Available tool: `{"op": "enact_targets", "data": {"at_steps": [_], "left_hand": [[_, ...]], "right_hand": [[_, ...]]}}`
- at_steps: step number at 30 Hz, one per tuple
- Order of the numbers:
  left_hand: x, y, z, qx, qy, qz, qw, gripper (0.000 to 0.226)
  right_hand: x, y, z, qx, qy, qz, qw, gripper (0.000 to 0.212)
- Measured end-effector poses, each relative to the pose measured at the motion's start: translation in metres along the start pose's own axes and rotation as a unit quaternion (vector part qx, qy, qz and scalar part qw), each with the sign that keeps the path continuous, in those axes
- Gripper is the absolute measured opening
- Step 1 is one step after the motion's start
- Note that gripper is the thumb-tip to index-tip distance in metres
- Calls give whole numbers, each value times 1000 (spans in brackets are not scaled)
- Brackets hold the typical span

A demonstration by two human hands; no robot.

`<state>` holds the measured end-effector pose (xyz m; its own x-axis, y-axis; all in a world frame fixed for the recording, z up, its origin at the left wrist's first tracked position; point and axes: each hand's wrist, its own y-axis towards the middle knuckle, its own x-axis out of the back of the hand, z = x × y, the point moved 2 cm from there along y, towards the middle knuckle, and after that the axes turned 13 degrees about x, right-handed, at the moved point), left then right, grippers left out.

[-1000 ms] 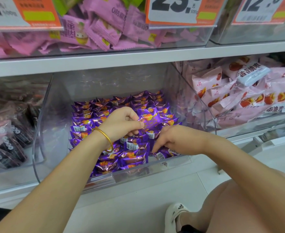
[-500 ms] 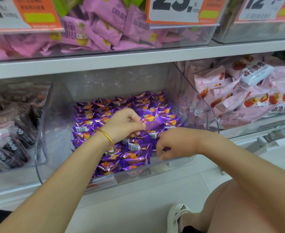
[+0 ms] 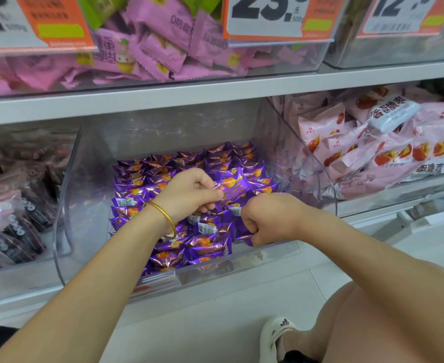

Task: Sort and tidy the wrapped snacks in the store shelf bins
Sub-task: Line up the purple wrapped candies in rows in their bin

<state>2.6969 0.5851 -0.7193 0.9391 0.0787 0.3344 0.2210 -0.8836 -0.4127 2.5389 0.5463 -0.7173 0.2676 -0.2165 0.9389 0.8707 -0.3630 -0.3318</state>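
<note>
Here, clear bin [image 3: 90, 205] holds purple snacks [image 3: 205, 247]

**Single head-worn view, facing forward and down**

Your one camera sits on your head and looks forward and down, at close range, into the clear bin [image 3: 66, 205] of purple wrapped snacks [image 3: 210, 244] at frame centre. Your left hand [image 3: 189, 192] and right hand [image 3: 270, 218] reach in from below. The wide lens also takes in the shelf edge [image 3: 163, 98] above and your knee [image 3: 386, 323] at lower right.
</note>
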Motion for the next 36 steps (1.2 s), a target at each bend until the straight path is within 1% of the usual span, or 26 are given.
{"op": "enact_targets", "data": {"at_steps": [1, 4, 7, 9, 12, 15, 19, 21, 23, 27, 31, 33, 35, 36], "left_hand": [[0, 0, 0, 1, -1, 0, 1000, 14], [2, -1, 2, 0, -14, 1, 1000, 15], [8, -2, 3, -7, -46, -6, 999, 16], [11, -4, 2, -13, -46, -9, 999, 16], [12, -7, 1, -17, -19, 0, 1000, 18], [11, -9, 2, -6, 27, 18, 999, 19], [6, -14, 5, -10, 124, 83, 989, 23], [-1, -15, 5, -24, 169, 101, 980, 22], [-11, -13, 1, -46, 217, 109, 969, 21], [-33, -8, -10, -86, 295, 114, 945, 22], [-53, -5, -15, -159, 421, 98, 888, 22], [-59, -3, -14, -199, 465, 82, 859, 20], [-60, -1, -14, -227, 500, 65, 833, 13], [-59, 0, -14, -231, 507, 66, 828, 16]], "right_hand": [[1, -1, -1, -1, 11, -5, 1000, 13], [3, -6, -6, -3, 53, -32, 998, 14], [3, -13, -13, -8, 115, -74, 991, 16], [5, -17, -17, -6, 168, -114, 979, 18], [8, -22, -25, -25, 259, -182, 948, 9], [9, -24, -30, -40, 312, -215, 925, 8], [8, -20, -35, -67, 286, -246, 924, 15], [9, -18, -37, -72, 275, -258, 923, 21], [9, -17, -37, -74, 272, -268, 921, 22], [13, -19, -38, -82, 268, -320, 905, 12], [16, -21, -37, -99, 270, -347, 893, 8], [17, -22, -36, -101, 270, -353, 890, 9], [17, -23, -34, -105, 267, -361, 887, 10], [18, -24, -34, -108, 267, -365, 885, 9]]}}
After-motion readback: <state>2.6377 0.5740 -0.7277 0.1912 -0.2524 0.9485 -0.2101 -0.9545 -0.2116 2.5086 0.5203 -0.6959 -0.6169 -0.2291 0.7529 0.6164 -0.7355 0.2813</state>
